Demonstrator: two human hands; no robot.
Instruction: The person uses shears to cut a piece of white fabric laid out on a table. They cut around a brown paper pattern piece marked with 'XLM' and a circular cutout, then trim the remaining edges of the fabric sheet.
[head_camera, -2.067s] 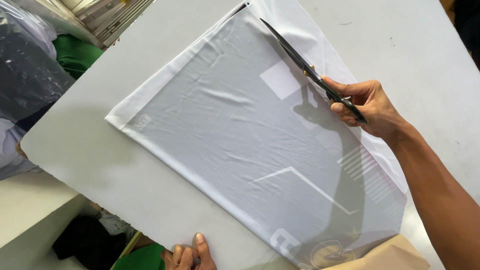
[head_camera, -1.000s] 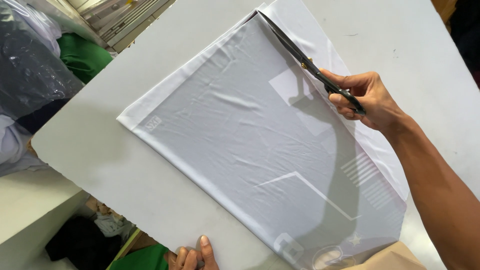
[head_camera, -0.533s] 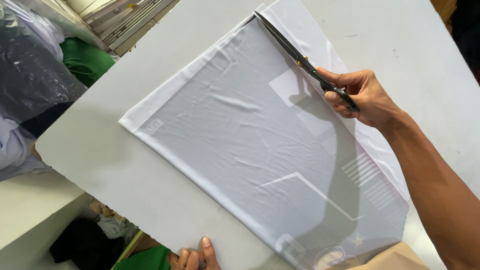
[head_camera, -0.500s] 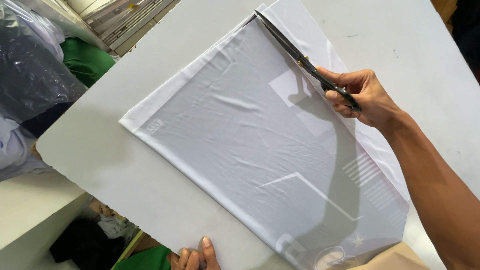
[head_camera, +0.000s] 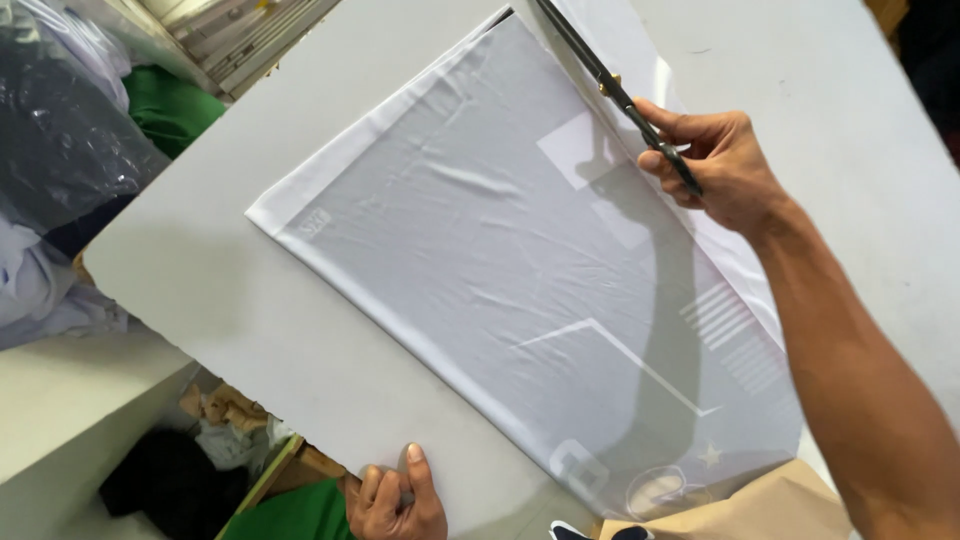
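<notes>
My right hand (head_camera: 725, 165) grips scissors (head_camera: 615, 92), now further along the grey fabric (head_camera: 520, 270); left hand (head_camera: 395, 500) still clamps surface (head_camera: 230, 300) edge.

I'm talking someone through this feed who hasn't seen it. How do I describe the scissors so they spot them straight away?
Start at the big white table and find the pale grey cloth spread flat across it. Follow the cloth's far edge to the right hand at the upper right. The scissors are the long, thin, dark blades running from that hand up along the cloth's edge, the only dark, hard thing on the pale surface.
</notes>
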